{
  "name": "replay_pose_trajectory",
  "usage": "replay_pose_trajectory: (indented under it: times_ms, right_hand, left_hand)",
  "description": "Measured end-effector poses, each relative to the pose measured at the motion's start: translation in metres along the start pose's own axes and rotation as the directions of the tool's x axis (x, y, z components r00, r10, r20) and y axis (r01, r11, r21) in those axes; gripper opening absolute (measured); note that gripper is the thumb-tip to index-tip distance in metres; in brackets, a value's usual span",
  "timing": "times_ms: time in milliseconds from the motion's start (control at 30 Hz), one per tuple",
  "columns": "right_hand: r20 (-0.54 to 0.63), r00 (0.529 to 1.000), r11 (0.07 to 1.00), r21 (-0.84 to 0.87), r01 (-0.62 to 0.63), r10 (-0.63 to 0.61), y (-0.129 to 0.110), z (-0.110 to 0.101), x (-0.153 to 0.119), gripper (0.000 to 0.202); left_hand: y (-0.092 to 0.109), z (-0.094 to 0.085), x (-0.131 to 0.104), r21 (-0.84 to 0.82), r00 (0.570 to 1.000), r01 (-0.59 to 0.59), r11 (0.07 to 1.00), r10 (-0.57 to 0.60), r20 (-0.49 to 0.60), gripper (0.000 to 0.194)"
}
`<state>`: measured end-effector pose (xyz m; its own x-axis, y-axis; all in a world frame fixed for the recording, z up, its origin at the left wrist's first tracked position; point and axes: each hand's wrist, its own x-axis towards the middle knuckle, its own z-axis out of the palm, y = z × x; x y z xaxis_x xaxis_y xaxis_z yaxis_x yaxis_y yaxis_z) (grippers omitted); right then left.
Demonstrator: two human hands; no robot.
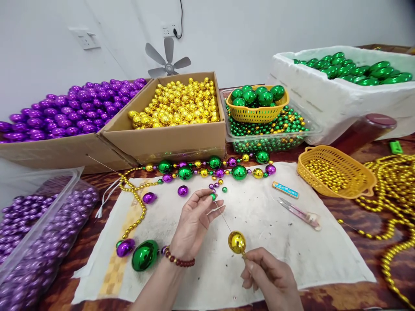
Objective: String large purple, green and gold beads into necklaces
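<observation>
My left hand (194,220) pinches a small green bead (212,196) between thumb and fingertips. From there a thin straight wire (223,217) slants down to a shiny gold ball bead (237,242). My right hand (270,276) is closed at the lower end of that gold bead, on what looks like a small gold bead. Left of my wrist lie a big green oval bead (145,255) and a purple bead (125,248), joined to a strand of small gold beads (139,216). Several tiny loose beads (220,181) lie just beyond my left fingertips.
A finished-looking bead strand (240,172) lies across the white cloth (259,207). Snips (300,212) and a blue packet (285,189) rest at right, near a yellow basket (337,170). Behind stand a cardboard box (168,140), a clear tub (272,140) and a foam box (311,93).
</observation>
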<state>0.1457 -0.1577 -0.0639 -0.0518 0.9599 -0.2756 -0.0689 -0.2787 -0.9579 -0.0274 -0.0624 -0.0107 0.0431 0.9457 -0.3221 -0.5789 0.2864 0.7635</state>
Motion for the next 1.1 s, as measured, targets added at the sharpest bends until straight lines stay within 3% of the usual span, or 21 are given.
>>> replay_pose_trajectory:
  times_ms: [100,167,267,367,500,633,700,767,800,833,900,967,1000,1100]
  right_hand:
    - [-0.026,1.0,0.998,0.063,-0.003,0.004,0.006,0.003,0.003,0.033]
    - [-0.049,0.999,0.995,0.101,-0.006,0.011,0.01,0.005,0.006,0.032]
    - [-0.074,0.997,0.989,0.148,-0.016,0.027,0.015,0.005,0.009,0.031]
    - [-0.088,0.995,0.984,0.178,-0.024,0.04,0.018,0.004,0.01,0.03]
    - [-0.08,0.995,0.984,0.174,-0.042,0.056,0.021,0.002,0.011,0.031]
    - [-0.074,0.996,0.986,0.163,-0.041,0.053,0.02,0.002,0.012,0.033]
    - [-0.084,0.995,0.987,0.154,-0.04,0.053,0.019,0.002,0.012,0.035]
    - [-0.089,0.994,0.988,0.148,-0.043,0.057,0.019,0.002,0.012,0.037]
    - [-0.087,0.994,0.988,0.146,-0.047,0.06,0.019,0.002,0.011,0.038]
    - [-0.082,0.995,0.988,0.144,-0.049,0.061,0.019,0.002,0.011,0.038]
    - [-0.067,0.996,0.99,0.136,-0.043,0.052,0.02,0.002,0.01,0.037]
    - [-0.055,0.998,0.992,0.124,-0.019,0.026,0.021,0.002,0.009,0.035]
    - [-0.051,0.999,0.993,0.118,-0.005,0.011,0.022,0.002,0.009,0.034]
    - [-0.046,0.999,0.995,0.097,0.026,-0.022,0.023,0.004,0.007,0.033]
  left_hand:
    - [-0.006,-0.004,-0.013,0.265,0.996,0.002,0.964,-0.024,0.081,0.035]
    - [-0.009,-0.014,-0.017,0.475,0.999,-0.023,0.879,-0.001,0.051,0.034]
    - [-0.008,-0.035,-0.008,0.72,0.96,-0.139,0.68,0.27,-0.07,0.029]
    - [-0.004,-0.05,0.009,0.897,0.905,-0.176,0.406,0.425,-0.015,0.028]
    - [-0.01,-0.051,0.02,0.987,0.909,-0.148,0.067,0.402,0.109,0.031]
    - [-0.021,-0.046,0.02,0.978,0.905,-0.162,-0.13,0.375,0.199,0.04]
    - [-0.024,-0.046,0.02,0.965,0.891,-0.19,-0.181,0.382,0.247,0.037]
    - [-0.023,-0.047,0.023,0.962,0.878,-0.228,-0.152,0.394,0.271,0.03]
    - [-0.022,-0.048,0.025,0.963,0.875,-0.251,-0.096,0.404,0.268,0.028]
    - [-0.021,-0.048,0.026,0.961,0.873,-0.276,-0.003,0.418,0.252,0.025]
    - [-0.017,-0.047,0.027,0.908,0.885,-0.318,0.275,0.431,0.179,0.025]
    - [-0.013,-0.043,0.025,0.77,0.916,-0.314,0.556,0.391,0.091,0.029]
    - [-0.01,-0.039,0.022,0.696,0.93,-0.299,0.653,0.364,0.058,0.032]
    - [-0.004,-0.028,0.013,0.587,0.934,-0.299,0.752,0.358,0.018,0.04]
